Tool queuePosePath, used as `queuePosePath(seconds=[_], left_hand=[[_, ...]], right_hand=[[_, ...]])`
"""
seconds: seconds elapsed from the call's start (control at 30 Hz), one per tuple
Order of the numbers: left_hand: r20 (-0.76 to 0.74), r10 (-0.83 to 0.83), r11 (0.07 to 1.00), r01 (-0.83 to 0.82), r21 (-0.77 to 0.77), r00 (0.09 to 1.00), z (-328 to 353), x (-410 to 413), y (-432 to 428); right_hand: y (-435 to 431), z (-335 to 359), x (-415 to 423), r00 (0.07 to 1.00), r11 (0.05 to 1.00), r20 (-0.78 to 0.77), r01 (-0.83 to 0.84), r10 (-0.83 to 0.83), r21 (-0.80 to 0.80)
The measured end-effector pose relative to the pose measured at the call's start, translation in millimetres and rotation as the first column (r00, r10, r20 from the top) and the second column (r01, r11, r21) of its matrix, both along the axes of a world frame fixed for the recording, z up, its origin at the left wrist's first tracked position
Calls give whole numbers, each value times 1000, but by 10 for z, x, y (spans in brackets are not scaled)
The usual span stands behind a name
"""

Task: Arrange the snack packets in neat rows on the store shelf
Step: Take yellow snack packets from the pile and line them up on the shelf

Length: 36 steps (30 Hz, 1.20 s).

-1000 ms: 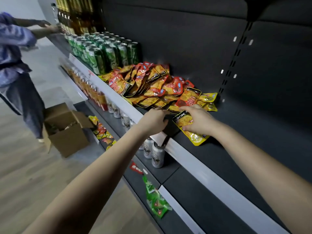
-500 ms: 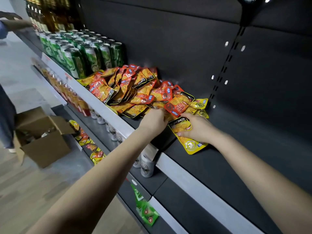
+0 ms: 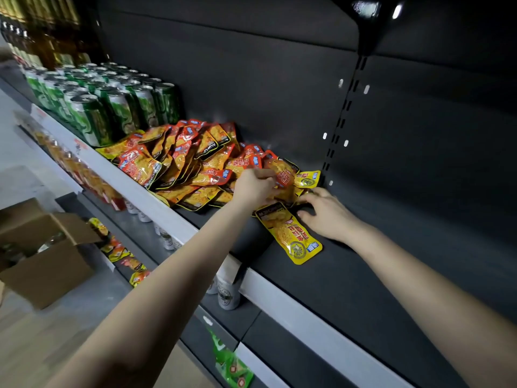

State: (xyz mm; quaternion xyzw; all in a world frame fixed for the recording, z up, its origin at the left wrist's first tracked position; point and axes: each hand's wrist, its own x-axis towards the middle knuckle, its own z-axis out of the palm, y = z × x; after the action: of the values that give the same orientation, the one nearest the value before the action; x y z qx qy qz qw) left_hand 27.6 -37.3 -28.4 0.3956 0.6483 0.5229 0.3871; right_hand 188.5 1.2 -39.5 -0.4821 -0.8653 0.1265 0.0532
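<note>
- The left hand (image 3: 256, 189) curls its fingers round the edge of an orange-red foil snack packet (image 3: 283, 175), pinching it at the right end of the loose heap of orange and yellow packets (image 3: 181, 163).
- The right hand (image 3: 327, 215) is spread and relaxed and holds nothing. Its fingertips touch the long edge of 1 flat yellow foil packet (image 3: 292, 236), which lies just below the left grip.
- The step in hand looks like freeing the pinched packet to lay it beside the yellow one.
- Lifting it clear rather than dragging it should keep its neighbours from sliding.
- The right hand can steady the yellow packet while edges are squared to the grey front rail (image 3: 307, 317).
- The dark shelf board (image 3: 419, 261) lies bare to the right of both hands, with room for rows.
- Left of the grip, beyond the heap, the same board carries upright green drink cans (image 3: 112, 107).
- Far down to the left, an open brown cardboard box (image 3: 42, 261) sits on the floor; its contents are too dim to tell.
</note>
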Motion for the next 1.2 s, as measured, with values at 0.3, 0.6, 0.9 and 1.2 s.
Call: queuePosePath(seconds=[0.3, 0.6, 0.9, 1.2], left_hand=[[144, 242, 969, -247, 20, 960, -6, -641, 99], [-708, 254, 949, -313, 49, 659, -184, -903, 86], [-846, 292, 953, -208, 219, 446, -165, -764, 74], [-861, -104, 937, 340, 84, 498, -205, -308, 412]], right_hand=[[137, 62, -278, 996, 997, -53, 69, -68, 21], [295, -34, -634, 993, 998, -106, 55, -51, 32], [531, -15, -445, 961, 962, -135, 256, -242, 97], [519, -31, -317, 790, 908, -448, 354, -418, -224]])
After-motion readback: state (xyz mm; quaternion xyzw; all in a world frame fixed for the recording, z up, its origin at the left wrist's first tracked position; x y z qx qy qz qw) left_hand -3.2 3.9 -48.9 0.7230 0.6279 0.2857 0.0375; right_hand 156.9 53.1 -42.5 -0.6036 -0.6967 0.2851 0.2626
